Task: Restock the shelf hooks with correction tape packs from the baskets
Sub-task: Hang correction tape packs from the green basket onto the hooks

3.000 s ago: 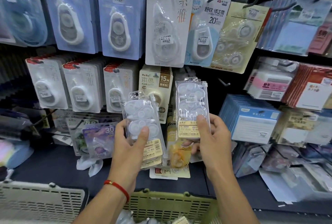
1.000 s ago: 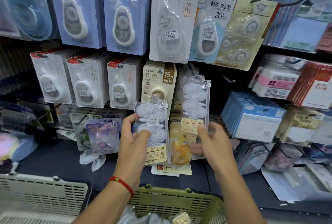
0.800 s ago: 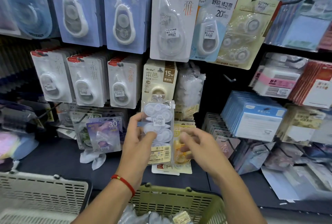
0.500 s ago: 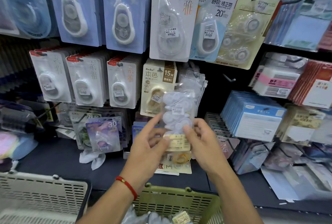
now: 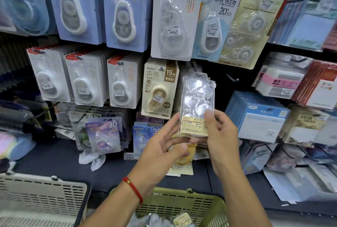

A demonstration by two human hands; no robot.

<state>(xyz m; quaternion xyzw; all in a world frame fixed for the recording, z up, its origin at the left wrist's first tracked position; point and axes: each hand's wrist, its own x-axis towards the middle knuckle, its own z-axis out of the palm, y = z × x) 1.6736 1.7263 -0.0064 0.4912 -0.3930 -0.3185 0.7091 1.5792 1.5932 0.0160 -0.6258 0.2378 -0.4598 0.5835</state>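
A clear correction tape pack (image 5: 197, 99) with a yellow label is held upright against the hook row, its top at a hook where similar clear packs hang behind it. My right hand (image 5: 221, 135) grips the pack's lower right, thumb on the front. Fingers spread, my left hand (image 5: 162, 148) rests its index finger along the pack's lower left edge, with the thumb below and off the pack. Underneath my arms sits the green basket (image 5: 206, 206), with more clear packs (image 5: 182, 219) inside.
A beige basket (image 5: 42, 195) sits at the lower left on the dark shelf ledge (image 5: 54, 159). Carded correction tapes (image 5: 160, 88) hang left of the pack. A bare hook (image 5: 232, 79) sticks out to its right, with blue pads (image 5: 259, 117) beyond.
My right hand hung its own pack and let go. The pack in my left hand moved right and up to the same hook, and my right hand took hold of it.
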